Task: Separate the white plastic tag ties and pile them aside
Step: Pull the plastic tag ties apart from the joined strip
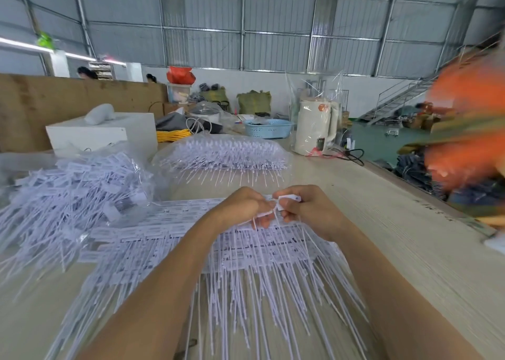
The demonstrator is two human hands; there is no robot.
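Above the sheets of joined tag ties (246, 250) spread on the counter (382, 223), both hands, left (243, 206) and right (308, 209), pinch one white tie (287, 199), with a loose pile (68, 190) at left.

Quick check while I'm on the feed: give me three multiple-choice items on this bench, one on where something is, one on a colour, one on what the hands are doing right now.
1. Where is the loose pile of separated ties?
A. Left of the hands
B. Inside the basket
C. On the stairs

2. What colour is the plastic basket at the far end of the table?
A. Red
B. Light blue
C. Black

3. What are the left hand and right hand doing?
A. Resting flat on the table
B. Hanging idle off the edge
C. Both pinching a strip of tag ties

Answers: 1 A, the heap lies on the table's left side. 2 B, it shows pale blue. 3 C, fingers of both hands curl around the white tag heads.
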